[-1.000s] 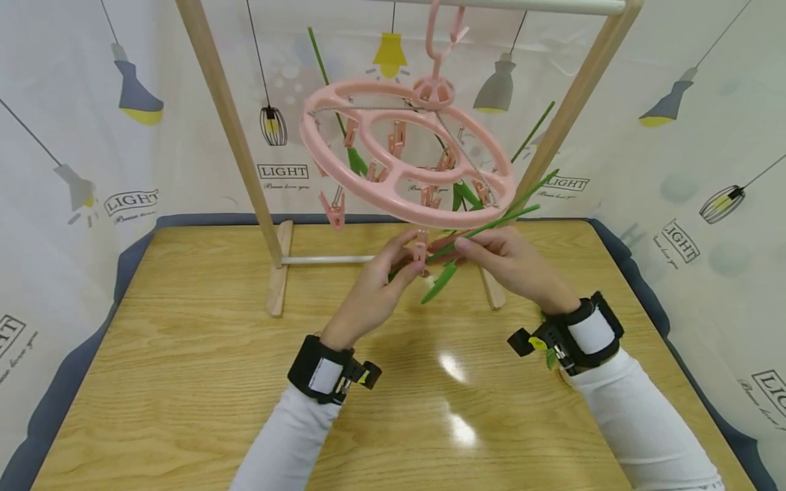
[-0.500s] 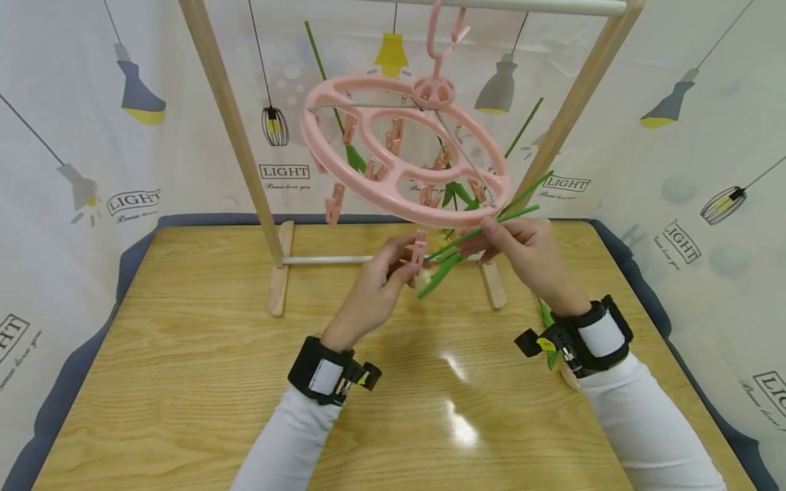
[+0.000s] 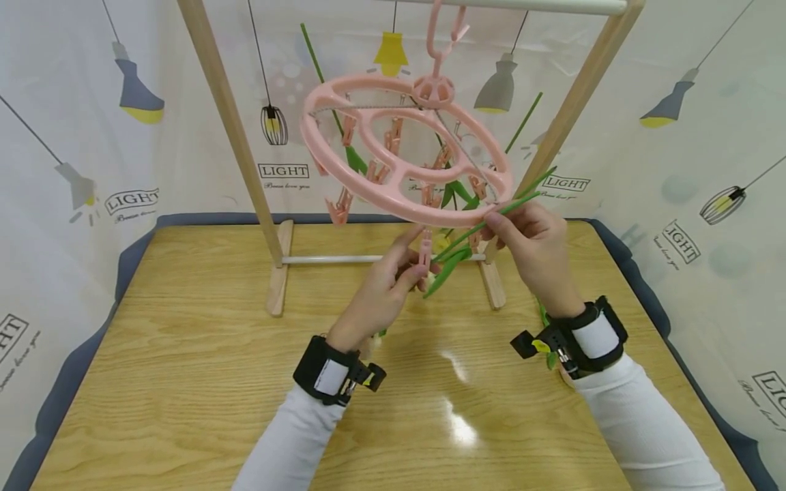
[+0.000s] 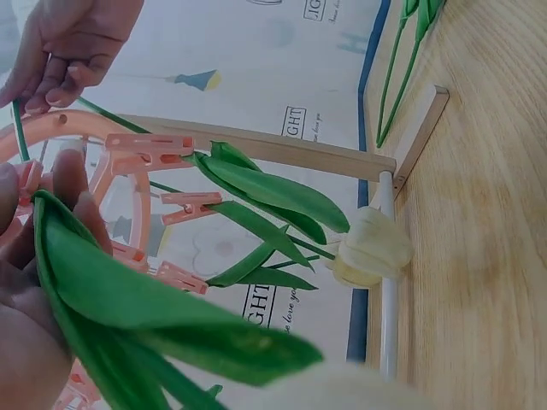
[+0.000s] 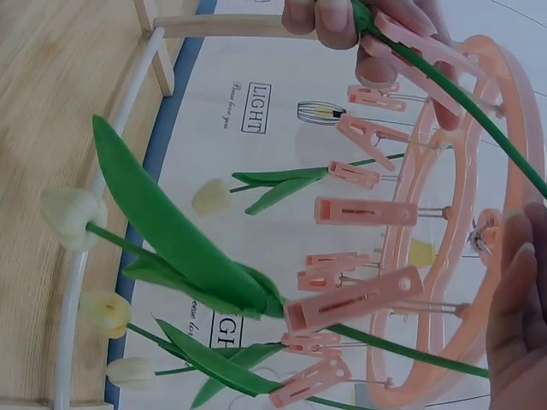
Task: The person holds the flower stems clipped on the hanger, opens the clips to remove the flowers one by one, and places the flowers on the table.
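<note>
The left hand (image 3: 381, 293) has its fingers curled and its thumb pressed in, pinching a small pink plastic clip (image 3: 426, 249). The right hand (image 3: 540, 249) is bent too, its thumb and finger pinching the long, thin green stem (image 5: 491, 131) of a tulip with wide green leaves (image 4: 162, 299). The tulip hangs head down, leaves by the left palm, and its stem runs up past the clip to the right hand, close to the front rim of the round pink plastic rack (image 3: 430, 218). I cannot tell if the clip is biting the stem. To do this bit well, I think it helps to squeeze the clip's back ends so its mouth gapes, lay the stem deep inside just above the leaves, and ease off slowly. No hard tugs, since the rack hangs by a hook and would likely swing. Around the hands, other pink clips hold upside-down tulips, one with a white flower (image 5: 73, 218), one with a pale yellow flower (image 5: 107, 314). The light wooden frame (image 3: 229, 116) stands by the far edge of the brown wooden table (image 3: 184, 375). More green stems and leaves (image 4: 426, 19) lie toward the table's right edge.
</note>
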Action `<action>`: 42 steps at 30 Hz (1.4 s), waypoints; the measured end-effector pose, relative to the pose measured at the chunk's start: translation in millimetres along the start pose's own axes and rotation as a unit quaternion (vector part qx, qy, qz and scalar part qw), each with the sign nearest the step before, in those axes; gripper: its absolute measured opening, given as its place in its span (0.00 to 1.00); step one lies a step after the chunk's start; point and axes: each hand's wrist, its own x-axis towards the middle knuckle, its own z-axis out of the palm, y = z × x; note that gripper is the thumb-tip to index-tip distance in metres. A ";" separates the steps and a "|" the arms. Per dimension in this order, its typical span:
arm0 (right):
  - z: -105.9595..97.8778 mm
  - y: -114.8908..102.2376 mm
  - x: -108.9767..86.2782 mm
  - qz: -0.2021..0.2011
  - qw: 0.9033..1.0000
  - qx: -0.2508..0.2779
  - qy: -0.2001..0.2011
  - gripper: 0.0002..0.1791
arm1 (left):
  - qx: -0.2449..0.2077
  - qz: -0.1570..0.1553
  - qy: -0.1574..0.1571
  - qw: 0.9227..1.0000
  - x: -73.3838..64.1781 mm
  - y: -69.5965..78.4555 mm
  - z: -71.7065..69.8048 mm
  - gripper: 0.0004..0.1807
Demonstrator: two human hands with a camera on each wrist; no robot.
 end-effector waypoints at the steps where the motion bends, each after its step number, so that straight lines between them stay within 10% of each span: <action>1: 0.8 -0.2 0.1 -0.004 1.000 0.004 0.008 0.04 | -0.003 0.000 -0.005 1.000 0.0 0.3 0.3 0.33; 23: 7.1 -7.0 0.1 -0.045 0.996 0.068 0.041 0.12 | -0.112 -0.036 -0.032 0.992 4.3 5.8 9.2 0.25; 42: 19.7 -13.3 -5.0 0.009 0.982 0.185 0.044 0.11 | -0.008 0.023 0.065 0.998 7.2 5.6 12.0 0.22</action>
